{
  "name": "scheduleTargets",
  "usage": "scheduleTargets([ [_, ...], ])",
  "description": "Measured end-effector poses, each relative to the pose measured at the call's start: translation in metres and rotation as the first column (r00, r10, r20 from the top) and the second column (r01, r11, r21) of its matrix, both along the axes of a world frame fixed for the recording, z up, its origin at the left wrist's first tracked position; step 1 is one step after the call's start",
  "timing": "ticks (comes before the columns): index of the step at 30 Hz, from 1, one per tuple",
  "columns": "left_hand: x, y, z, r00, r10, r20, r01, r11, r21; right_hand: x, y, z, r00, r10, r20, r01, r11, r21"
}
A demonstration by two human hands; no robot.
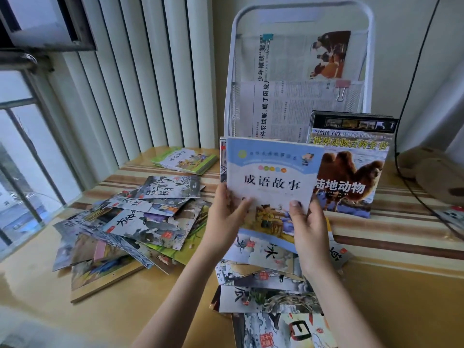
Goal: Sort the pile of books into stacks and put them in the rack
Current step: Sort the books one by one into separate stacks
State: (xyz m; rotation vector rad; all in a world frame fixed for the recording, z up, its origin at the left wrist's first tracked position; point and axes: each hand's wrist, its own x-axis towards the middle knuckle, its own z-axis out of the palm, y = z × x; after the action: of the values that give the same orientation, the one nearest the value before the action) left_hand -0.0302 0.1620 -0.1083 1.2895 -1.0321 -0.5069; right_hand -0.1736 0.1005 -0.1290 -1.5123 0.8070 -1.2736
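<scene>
Book in hand: a blue-and-white storybook (272, 182) is held upright, cover toward the camera, in front of the lower part of the white rack (301, 18).
Left hand (226, 217): fingers curled round the book's lower left edge, thumb lying on the cover.
Right hand (307, 227): grips the lower right edge, thumb pressed on the cover.
Key relation: the rack stands directly beyond the book, on the far side of the hands; by my reading the move is a short push away from the body, then down into the bottom tier.
Long axis: the book is nearly square, top edge level; both hands are equally near, so neither leads.
Right neighbour: a camel book (351, 177) already stands at the rack's front, just right of the held book and partly behind it; its left edge limits room on that side.
Left neighbour: more spines (222, 159) show just behind the held book's left edge.
Upper tiers: clipped newspapers (288, 109) fill them.
Unsorted pile (130, 229): lies on the tabletop (401, 297) to the near left, well apart from the rack.
Near books (266, 280): a loose row lies under the wrists; lowering the arms could drag them.
Far left: a small green stack (185, 160).
</scene>
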Motion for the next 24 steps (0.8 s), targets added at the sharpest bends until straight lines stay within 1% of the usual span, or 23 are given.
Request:
scheduleTargets([
  [1,0.000,-0.002,-0.006,0.999,0.007,0.043,-0.007,1.000,0.007,0.000,-0.002,0.000,1.000,0.012,-0.029,-0.012,1.000,-0.005],
  [2,0.001,-0.003,-0.013,0.997,0.026,0.067,-0.026,1.000,0.010,-0.001,-0.004,0.000,0.995,0.033,-0.089,-0.035,0.999,-0.022],
  [4,0.005,-0.005,-0.026,0.995,0.063,0.081,-0.066,0.997,0.038,0.000,-0.007,-0.005,0.964,0.060,-0.260,-0.079,0.995,-0.062],
  [5,0.007,-0.006,-0.033,0.992,0.075,0.101,-0.082,0.995,0.065,0.001,-0.008,-0.010,0.943,0.045,-0.330,-0.074,0.995,-0.074],
  [6,0.009,-0.007,-0.040,0.989,0.076,0.127,-0.088,0.992,0.095,0.002,-0.008,-0.015,0.928,0.018,-0.372,-0.052,0.995,-0.080],
  [8,0.011,-0.008,-0.053,0.985,0.067,0.157,-0.089,0.986,0.140,0.002,-0.008,-0.023,0.916,-0.034,-0.400,-0.005,0.995,-0.095],
  [11,0.011,-0.009,-0.060,0.981,0.076,0.176,-0.103,0.983,0.151,0.003,-0.006,-0.026,0.937,-0.055,-0.346,0.028,0.996,-0.082],
  [14,0.010,-0.007,-0.060,0.984,0.056,0.171,-0.077,0.990,0.121,0.001,-0.004,-0.023,0.957,-0.073,-0.280,0.061,0.997,-0.052],
  [17,0.011,-0.006,-0.058,0.973,0.028,0.231,-0.063,0.987,0.148,-0.010,-0.013,-0.018,0.980,-0.127,-0.151,0.121,0.991,-0.049],
  [18,0.014,-0.006,-0.056,0.974,0.030,0.226,-0.067,0.985,0.159,-0.014,-0.017,-0.016,0.987,-0.125,-0.103,0.122,0.992,-0.034],
  [19,0.016,-0.005,-0.051,0.984,0.027,0.176,-0.056,0.985,0.163,-0.018,-0.021,-0.015,0.991,-0.115,-0.068,0.115,0.993,-0.014],
  [20,0.017,-0.004,-0.045,0.996,-0.005,0.092,-0.010,0.987,0.163,-0.020,-0.024,-0.013,0.995,-0.090,-0.049,0.090,0.996,0.011],
  [21,0.019,-0.003,-0.040,0.998,-0.059,0.011,0.056,0.985,0.164,-0.019,-0.027,-0.010,0.998,-0.052,-0.043,0.053,0.998,0.024],
  [22,0.019,-0.002,-0.034,0.993,-0.113,-0.040,0.118,0.979,0.167,-0.016,-0.029,-0.009,0.999,-0.004,-0.043,0.005,1.000,0.025],
  [23,0.020,-0.001,-0.031,0.990,-0.133,-0.042,0.139,0.974,0.182,-0.010,-0.029,-0.005,0.998,0.047,-0.041,-0.047,0.999,0.013],
  [24,0.019,0.001,-0.027,0.992,-0.120,-0.035,0.124,0.974,0.191,-0.004,-0.029,-0.003,0.995,0.093,-0.030,-0.093,0.996,0.006],
])
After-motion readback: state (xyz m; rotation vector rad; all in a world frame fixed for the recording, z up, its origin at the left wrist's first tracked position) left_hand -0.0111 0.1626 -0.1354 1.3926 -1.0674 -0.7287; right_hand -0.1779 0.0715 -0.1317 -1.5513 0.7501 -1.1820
